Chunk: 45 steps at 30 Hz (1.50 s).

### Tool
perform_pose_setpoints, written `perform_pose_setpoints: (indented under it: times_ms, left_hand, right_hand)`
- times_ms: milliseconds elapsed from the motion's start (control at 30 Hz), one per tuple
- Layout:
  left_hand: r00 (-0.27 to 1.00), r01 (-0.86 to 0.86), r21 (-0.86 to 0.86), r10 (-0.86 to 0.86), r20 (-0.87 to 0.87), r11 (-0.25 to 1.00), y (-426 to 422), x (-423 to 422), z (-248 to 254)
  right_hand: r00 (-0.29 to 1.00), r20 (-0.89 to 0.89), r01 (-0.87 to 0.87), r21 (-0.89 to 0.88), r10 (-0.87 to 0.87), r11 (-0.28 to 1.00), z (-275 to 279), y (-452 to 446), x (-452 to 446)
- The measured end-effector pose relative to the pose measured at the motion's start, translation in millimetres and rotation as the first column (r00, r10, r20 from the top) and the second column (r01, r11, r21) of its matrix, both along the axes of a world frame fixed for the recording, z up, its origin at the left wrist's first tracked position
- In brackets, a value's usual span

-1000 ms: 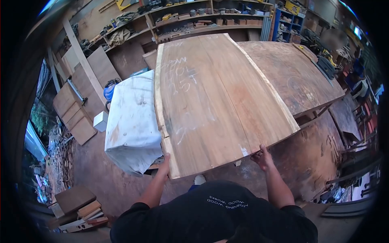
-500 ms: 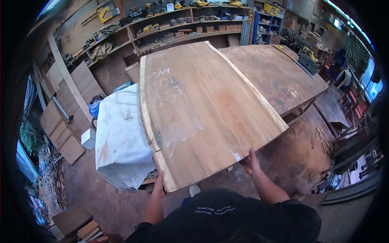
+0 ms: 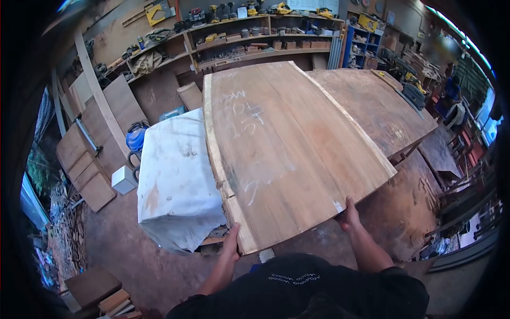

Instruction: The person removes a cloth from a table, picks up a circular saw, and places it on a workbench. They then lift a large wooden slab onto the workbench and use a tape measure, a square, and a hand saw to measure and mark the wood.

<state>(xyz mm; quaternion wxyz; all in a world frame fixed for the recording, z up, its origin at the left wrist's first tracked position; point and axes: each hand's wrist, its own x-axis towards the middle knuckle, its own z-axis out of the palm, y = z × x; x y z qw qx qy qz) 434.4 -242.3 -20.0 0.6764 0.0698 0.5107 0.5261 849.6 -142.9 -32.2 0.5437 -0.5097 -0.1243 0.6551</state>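
A wide wooden slab (image 3: pixel 297 154) with pale live edges and chalk writing stretches away from me. Its far part lies over the workbench, while the near end juts out toward my body. My left hand (image 3: pixel 231 244) grips the near left corner, thumb at the edge. Farther right, my right hand (image 3: pixel 349 217) holds the near edge, thumb up against it and fingers hidden underneath. Close to the slab's left side stands a block-shaped thing under a white cloth (image 3: pixel 172 175).
The workbench (image 3: pixel 377 101) extends behind and right of the slab. Shelves (image 3: pixel 255 40) with tools line the back wall. At left are a blue machine (image 3: pixel 137 138), a white box (image 3: pixel 124 179) and leaning boards (image 3: pixel 87 175). Wood offcuts (image 3: pixel 114 301) lie at lower left. Another person (image 3: pixel 451 87) is at far right.
In the view, the slab and both hands have shifted right, and the surroundings have shifted somewhat right and down too. Both hands keep their hold on the slab's near edge.
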Motion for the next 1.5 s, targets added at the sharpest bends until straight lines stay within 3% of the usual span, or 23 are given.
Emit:
perform_pose_setpoints:
  times_ms: [100, 333, 400, 600, 833, 1000, 1133, 1200, 1233, 1300, 1333, 1433, 1500]
  left_hand:
    - [1.000, 0.022, 0.014, -0.022, 0.009, 1.000, 2.7, -17.2, 3.2]
    - [0.999, 0.026, -0.016, -0.026, -0.043, 1.000, -1.3, -31.3, -14.2]
    - [0.994, 0.082, -0.032, -0.084, -0.072, 0.996, 3.0, -39.2, -27.3]
    - [0.966, 0.233, -0.026, -0.235, -0.111, 0.972, 6.1, -59.6, -45.9]
    - [0.973, 0.138, -0.035, -0.142, -0.183, 0.990, 3.6, -44.1, -26.4]
    - [0.970, 0.077, -0.036, -0.083, -0.228, 0.996, 3.7, -46.6, -39.8]
    - [0.915, -0.002, -0.036, -0.013, -0.404, 0.999, 3.5, -43.9, -55.7]
    - [0.818, -0.104, -0.032, 0.067, -0.572, 0.994, 2.7, -35.2, -54.3]
    - [0.815, -0.118, -0.032, 0.078, -0.574, 0.992, 2.5, -32.6, -49.9]
    - [0.771, -0.152, -0.047, 0.089, -0.631, 0.987, 1.6, -26.9, -42.7]
    - [0.769, -0.169, -0.054, 0.098, -0.631, 0.984, 0.4, -18.4, -30.4]
    - [0.756, -0.201, -0.047, 0.124, -0.642, 0.979, -2.3, -6.0, -11.4]
    - [0.719, -0.216, -0.051, 0.123, -0.684, 0.975, 1.5, -21.3, -34.9]
  right_hand:
    - [1.000, 0.004, 0.012, -0.038, -0.012, 0.999, 13.0, -6.5, -21.8]
    - [1.000, 0.006, -0.017, -0.048, 0.017, 0.999, -15.5, -15.7, -29.8]
    - [0.995, -0.030, -0.097, 0.030, 0.098, 0.995, -18.3, -12.0, -24.7]
    - [0.989, -0.015, -0.147, 0.005, 0.147, 0.989, -7.2, -15.5, -22.7]
    - [0.984, -0.005, -0.178, 0.021, 0.179, 0.984, -5.1, -16.3, -18.1]
    - [0.973, -0.053, -0.224, 0.024, 0.225, 0.974, -9.3, -19.1, -8.1]
    - [0.949, -0.072, -0.309, -0.006, 0.307, 0.951, -14.9, -17.0, 12.7]
    - [0.850, -0.069, -0.526, -0.088, 0.522, 0.846, -8.9, -15.7, 28.9]
    - [0.843, -0.071, -0.538, -0.087, 0.534, 0.838, 0.6, -14.6, 37.8]
    - [0.558, 0.172, -0.770, -0.258, 0.812, 0.583, 23.9, -11.6, 57.3]
    - [0.544, 0.166, -0.780, -0.262, 0.823, 0.568, 34.2, -9.8, 61.8]
    - [0.423, 0.510, -0.862, -0.027, 0.749, 0.506, 77.6, 5.5, 61.1]
    - [0.543, 0.495, -0.839, 0.282, 0.678, 0.466, 137.8, 5.5, 45.8]
